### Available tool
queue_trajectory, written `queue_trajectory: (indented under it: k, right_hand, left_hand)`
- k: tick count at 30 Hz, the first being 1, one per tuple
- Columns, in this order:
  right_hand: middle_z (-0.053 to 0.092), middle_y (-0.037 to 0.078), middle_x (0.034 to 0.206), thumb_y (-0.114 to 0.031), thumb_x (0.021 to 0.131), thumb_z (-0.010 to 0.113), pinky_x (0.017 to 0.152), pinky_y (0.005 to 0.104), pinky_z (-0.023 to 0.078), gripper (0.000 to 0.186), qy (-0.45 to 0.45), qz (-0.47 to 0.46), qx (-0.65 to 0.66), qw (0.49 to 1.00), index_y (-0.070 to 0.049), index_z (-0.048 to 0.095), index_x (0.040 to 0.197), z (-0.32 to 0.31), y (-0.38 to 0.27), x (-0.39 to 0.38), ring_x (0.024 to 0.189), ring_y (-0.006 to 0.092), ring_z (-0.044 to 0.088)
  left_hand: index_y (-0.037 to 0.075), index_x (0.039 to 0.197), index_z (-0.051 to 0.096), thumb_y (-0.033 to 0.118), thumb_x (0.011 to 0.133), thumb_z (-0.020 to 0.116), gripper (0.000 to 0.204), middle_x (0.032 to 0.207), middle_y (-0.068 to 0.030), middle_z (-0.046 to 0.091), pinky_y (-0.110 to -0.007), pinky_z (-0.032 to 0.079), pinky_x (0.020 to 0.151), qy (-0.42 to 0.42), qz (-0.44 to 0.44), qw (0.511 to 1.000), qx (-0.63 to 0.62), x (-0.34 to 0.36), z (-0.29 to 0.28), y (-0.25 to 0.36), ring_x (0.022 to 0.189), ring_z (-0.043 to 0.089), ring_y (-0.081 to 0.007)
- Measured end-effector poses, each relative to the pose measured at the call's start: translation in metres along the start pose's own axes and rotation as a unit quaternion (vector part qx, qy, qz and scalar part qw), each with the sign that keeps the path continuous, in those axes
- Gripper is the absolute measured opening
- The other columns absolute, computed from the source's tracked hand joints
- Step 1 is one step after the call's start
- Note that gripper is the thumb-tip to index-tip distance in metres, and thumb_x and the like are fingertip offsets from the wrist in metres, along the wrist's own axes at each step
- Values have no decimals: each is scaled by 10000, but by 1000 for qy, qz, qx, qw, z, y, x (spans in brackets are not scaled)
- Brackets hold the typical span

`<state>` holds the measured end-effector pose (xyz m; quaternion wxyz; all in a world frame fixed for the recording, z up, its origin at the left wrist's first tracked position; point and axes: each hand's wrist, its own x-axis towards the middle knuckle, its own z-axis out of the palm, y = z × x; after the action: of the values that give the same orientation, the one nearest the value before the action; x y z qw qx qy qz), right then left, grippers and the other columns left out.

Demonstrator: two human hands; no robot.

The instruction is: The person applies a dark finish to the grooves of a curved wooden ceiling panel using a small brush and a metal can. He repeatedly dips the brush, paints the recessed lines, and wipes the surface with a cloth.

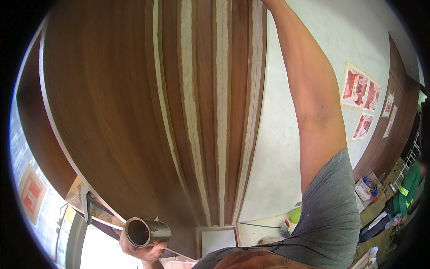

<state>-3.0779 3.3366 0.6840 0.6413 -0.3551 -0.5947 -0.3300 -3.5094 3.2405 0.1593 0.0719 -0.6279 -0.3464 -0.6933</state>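
Fingers (158, 250) of the left hand (138, 252) grip an open can (160, 233) low beside brown panelling (107, 112). The right arm (317, 103) reaches high (right hand out of view, grip unknowable): seemingly overhead work, calling next for a steady can.

The right arm (316, 94) is cut by the top edge — the right hand lies beyond it. The metal can (160, 232) hides part of the left hand (142, 253); its inside is too dark to read.
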Motion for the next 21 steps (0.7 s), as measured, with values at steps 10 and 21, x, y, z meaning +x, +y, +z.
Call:
queue_trajectory:
  k: [10,21]
  right_hand:
    - [744,156,984,-256,972,552,841,401,518,302,-12,-22,32,999,-2,713,1004,-6,17,-11,938,250,696]
    - [753,136,858,-307,932,543,765,390,529,353,17,-33,-27,999,-18,745,944,-18,7,-24,845,252,712]
  left_hand:
    - [-4,984,670,899,712,668,943,823,-59,636,-358,490,685,-55,-15,998,-22,1,-2,1,737,612,-222]
    - [3,953,643,884,672,723,928,838,-43,599,-343,465,676,-37,-34,998,-45,-3,-3,-3,752,580,-195]
